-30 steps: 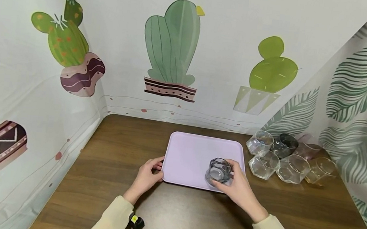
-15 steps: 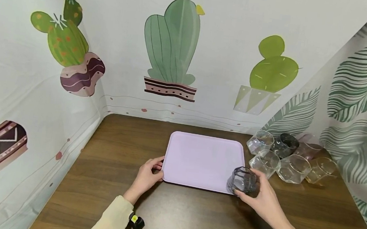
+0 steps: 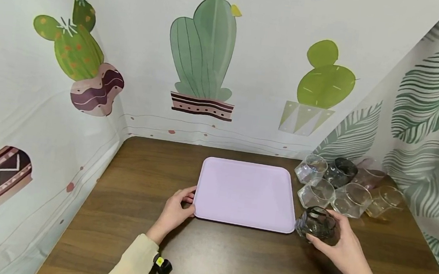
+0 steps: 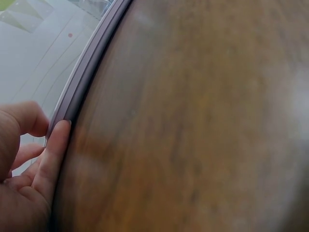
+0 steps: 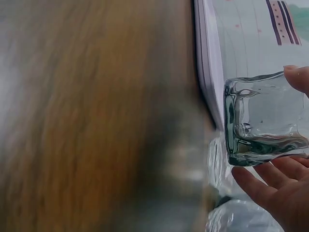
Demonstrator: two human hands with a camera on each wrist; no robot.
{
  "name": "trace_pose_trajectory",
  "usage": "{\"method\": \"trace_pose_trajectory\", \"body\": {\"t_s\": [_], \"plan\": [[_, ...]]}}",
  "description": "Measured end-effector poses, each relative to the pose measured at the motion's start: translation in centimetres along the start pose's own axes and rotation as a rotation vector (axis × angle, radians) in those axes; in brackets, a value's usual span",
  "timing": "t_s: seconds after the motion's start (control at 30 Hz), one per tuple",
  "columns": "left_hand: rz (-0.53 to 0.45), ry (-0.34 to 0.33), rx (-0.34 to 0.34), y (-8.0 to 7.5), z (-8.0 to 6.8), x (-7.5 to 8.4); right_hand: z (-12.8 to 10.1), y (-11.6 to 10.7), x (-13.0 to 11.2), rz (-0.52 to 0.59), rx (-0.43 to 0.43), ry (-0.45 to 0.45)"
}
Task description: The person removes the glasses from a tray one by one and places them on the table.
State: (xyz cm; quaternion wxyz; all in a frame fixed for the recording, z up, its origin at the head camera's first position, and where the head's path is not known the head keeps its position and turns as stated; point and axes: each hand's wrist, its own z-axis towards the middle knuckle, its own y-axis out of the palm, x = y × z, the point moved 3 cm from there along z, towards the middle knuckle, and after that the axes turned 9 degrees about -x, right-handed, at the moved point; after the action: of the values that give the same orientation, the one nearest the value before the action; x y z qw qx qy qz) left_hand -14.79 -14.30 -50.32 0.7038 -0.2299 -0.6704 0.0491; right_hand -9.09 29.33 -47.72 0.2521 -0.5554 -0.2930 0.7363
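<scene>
A smoky grey glass tumbler (image 3: 316, 223) is gripped in my right hand (image 3: 346, 246), just beyond the near right corner of the lilac tray (image 3: 245, 193). The right wrist view shows the thumb on one side of the tumbler (image 5: 265, 118) and the fingers on the other, with its base apart from the table. My left hand (image 3: 174, 210) holds the tray by its near left corner. Up close in the left wrist view, thumb and fingers of the left hand (image 4: 34, 164) meet at the tray's rim (image 4: 79, 87). Nothing stands on the tray.
Several faceted glasses stand in two rows at the right: a clear one (image 3: 312, 168), a dark one (image 3: 341, 172), a pinkish one (image 3: 369, 174), another clear glass (image 3: 351, 202) and an amber one (image 3: 386, 203). A printed cloth (image 3: 266, 70) hangs behind the wooden table (image 3: 226, 262).
The right hand has carried the grey tumbler rightward from over the tray to a spot past its right edge. The left hand and the tray have stayed in place.
</scene>
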Motion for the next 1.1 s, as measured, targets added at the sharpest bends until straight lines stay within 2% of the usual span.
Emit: {"method": "trace_pose_trajectory", "body": {"t_s": [0.17, 0.23, 0.4, 0.63, 0.8, 0.93, 1.1], "plan": [[0.008, 0.01, 0.027, 0.5, 0.8, -2.7, -0.5, -0.9, 0.8, -0.006, 0.012, 0.016], [0.009, 0.015, 0.035, 0.5, 0.9, -3.0, -0.7, -1.3, 1.1, -0.011, 0.017, 0.026], [0.0, 0.014, 0.041, 0.4, 0.9, -3.1, -1.1, -2.2, 1.9, -0.013, 0.037, 0.049], [-0.007, 0.018, 0.035, 0.5, 0.8, -3.0, -2.1, -3.8, 3.3, -0.03, 0.013, 0.111], [-0.008, 0.007, 0.034, 0.5, 0.8, -3.0, -2.7, -5.3, 4.5, -0.062, 0.072, 0.142], [0.002, 0.001, 0.035, 0.5, 0.8, -2.8, -3.1, -6.4, 5.6, -0.046, 0.11, 0.159], [0.009, 0.001, 0.037, 0.5, 0.8, -2.7, -3.5, -7.7, 7.0, -0.095, 0.099, 0.257]]}}
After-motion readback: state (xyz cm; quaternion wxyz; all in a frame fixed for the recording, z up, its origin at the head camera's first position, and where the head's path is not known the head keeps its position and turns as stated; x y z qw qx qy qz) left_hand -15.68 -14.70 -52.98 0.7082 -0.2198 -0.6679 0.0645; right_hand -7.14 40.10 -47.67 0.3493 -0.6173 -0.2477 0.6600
